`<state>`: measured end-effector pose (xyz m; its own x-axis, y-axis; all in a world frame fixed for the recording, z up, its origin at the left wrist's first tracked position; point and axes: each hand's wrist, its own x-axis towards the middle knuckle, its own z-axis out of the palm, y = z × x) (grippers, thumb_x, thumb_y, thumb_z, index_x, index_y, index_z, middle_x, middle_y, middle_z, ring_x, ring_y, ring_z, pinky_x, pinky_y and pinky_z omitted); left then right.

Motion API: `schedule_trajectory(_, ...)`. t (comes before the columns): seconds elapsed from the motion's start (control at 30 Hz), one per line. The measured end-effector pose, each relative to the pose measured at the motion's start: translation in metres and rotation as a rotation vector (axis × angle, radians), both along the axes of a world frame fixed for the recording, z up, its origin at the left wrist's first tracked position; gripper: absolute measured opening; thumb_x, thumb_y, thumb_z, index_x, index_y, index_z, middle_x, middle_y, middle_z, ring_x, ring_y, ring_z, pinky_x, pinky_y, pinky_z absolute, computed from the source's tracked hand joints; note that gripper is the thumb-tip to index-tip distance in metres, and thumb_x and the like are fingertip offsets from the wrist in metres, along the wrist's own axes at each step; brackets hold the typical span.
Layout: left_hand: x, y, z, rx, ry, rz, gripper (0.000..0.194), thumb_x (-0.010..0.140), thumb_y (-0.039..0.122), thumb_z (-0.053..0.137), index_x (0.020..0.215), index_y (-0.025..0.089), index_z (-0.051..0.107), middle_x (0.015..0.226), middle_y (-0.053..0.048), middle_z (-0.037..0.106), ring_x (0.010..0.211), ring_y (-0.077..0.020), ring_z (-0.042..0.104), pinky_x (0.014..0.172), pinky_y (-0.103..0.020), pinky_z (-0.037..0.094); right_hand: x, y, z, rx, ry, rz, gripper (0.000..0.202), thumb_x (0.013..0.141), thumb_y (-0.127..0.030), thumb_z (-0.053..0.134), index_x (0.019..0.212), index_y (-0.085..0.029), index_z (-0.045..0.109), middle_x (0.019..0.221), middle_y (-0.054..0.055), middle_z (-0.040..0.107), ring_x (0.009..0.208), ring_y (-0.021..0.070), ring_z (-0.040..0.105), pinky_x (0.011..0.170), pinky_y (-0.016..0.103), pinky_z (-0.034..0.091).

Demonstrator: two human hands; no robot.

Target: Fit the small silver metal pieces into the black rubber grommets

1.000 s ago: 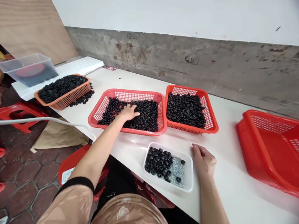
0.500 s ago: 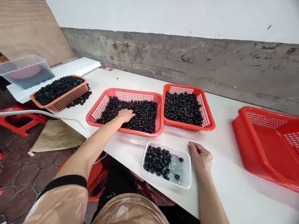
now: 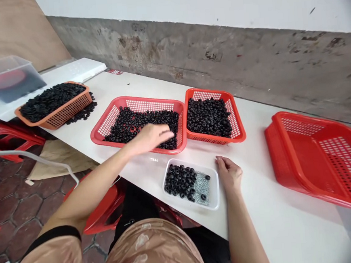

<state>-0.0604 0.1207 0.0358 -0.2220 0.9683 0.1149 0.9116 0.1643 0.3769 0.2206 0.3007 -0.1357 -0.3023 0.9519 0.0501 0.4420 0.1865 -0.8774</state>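
My left hand (image 3: 154, 136) is over the near side of a red mesh basket (image 3: 98, 133) that holds many small black ring-shaped parts (image 3: 150, 118). Its fingers are drawn together and slightly blurred, and I cannot make out what is between them. My right hand (image 3: 229, 171) rests on the table, curled with thumb and forefinger pressed together; whatever it may hold is hidden. Just left of it, a white plastic tray (image 3: 216, 191) contains black rounded rings (image 3: 180, 181) and small clear or silvery pieces (image 3: 201, 185).
A second red basket (image 3: 239, 132) of black parts touches the first. Stacked red baskets (image 3: 276, 152) are at right. On the left are an orange basket (image 3: 67, 115) heaped with flat black pieces, spilled pieces (image 3: 84, 112) and a clear bin (image 3: 10, 75). A concrete-and-white wall backs the table.
My left hand has lifted out of the black parts and moved right, toward the basket's near edge. My right hand stays beside the tray. The camera view has shifted somewhat.
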Motion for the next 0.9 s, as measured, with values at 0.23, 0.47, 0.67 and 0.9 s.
schedule_trajectory(0.23, 0.09, -0.02, -0.05, -0.108, 0.147, -0.33, 0.023, 0.095, 0.038, 0.063, 0.088, 0.017, 0.066, 0.078, -0.007, 0.069, 0.068, -0.0232, 0.067, 0.058, -0.028, 0.041, 0.0, 0.0, -0.003, 0.017, 0.007, -0.003, 0.053, 0.08, -0.06, 0.058, 0.099, -0.014, 0.078, 0.095, 0.012, 0.077, 0.093, 0.0282, 0.071, 0.091, 0.038, 0.053)
schedule_trajectory(0.47, 0.082, -0.017, -0.056, -0.01, -0.137, -0.236, 0.034, 0.095, 0.046, 0.061, 0.118, 0.021, 0.06, 0.106, -0.008, 0.066, 0.094, -0.0249, 0.068, 0.081, -0.033, 0.052, 0.001, -0.001, 0.001, 0.017, -0.007, 0.005, 0.05, 0.081, -0.058, 0.06, 0.099, -0.015, 0.078, 0.093, 0.011, 0.077, 0.089, 0.027, 0.071, 0.087, 0.036, 0.053)
schedule_trajectory(0.67, 0.101, -0.011, -0.059, 0.151, -0.347, -0.23, 0.03, 0.097, 0.042, 0.06, 0.114, 0.017, 0.062, 0.107, -0.01, 0.067, 0.092, -0.0208, 0.067, 0.084, -0.032, 0.053, 0.001, -0.001, 0.002, 0.018, -0.013, 0.007, 0.051, 0.081, -0.059, 0.059, 0.099, -0.015, 0.078, 0.094, 0.011, 0.077, 0.089, 0.0271, 0.071, 0.088, 0.037, 0.053)
schedule_trajectory(0.9, 0.055, -0.024, -0.038, 0.623, -0.4, 0.123, 0.024, 0.103, 0.035, 0.049, 0.103, 0.02, 0.069, 0.102, -0.006, 0.071, 0.093, -0.0174, 0.068, 0.08, -0.03, 0.055, 0.001, -0.001, 0.0, 0.028, -0.007, 0.008, 0.053, 0.081, -0.061, 0.058, 0.099, -0.015, 0.078, 0.094, 0.011, 0.077, 0.091, 0.0276, 0.071, 0.088, 0.037, 0.053)
